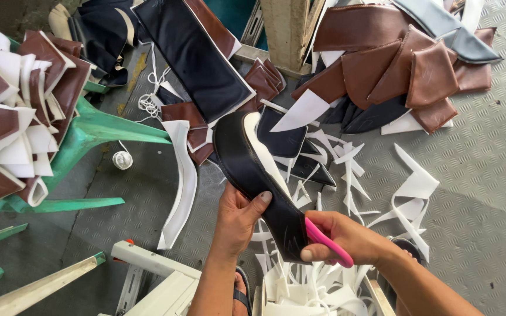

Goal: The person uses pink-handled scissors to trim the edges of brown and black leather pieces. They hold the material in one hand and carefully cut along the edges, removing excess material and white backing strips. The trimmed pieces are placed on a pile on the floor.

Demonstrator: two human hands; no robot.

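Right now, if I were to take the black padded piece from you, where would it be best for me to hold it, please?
Probably the far upper end of the black piece, from above left. That end sticks out free, curved and thick with white foam backing. The left hand pinches the middle, and the right hand works pink scissors at the near end, so keep clear there.

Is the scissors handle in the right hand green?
No, the scissors handle gripped by the right hand is pink.

Grey patterned floor (487,193) under us.
On it we see white offcuts (408,187), brown pieces (399,70), a thread spool (122,160).
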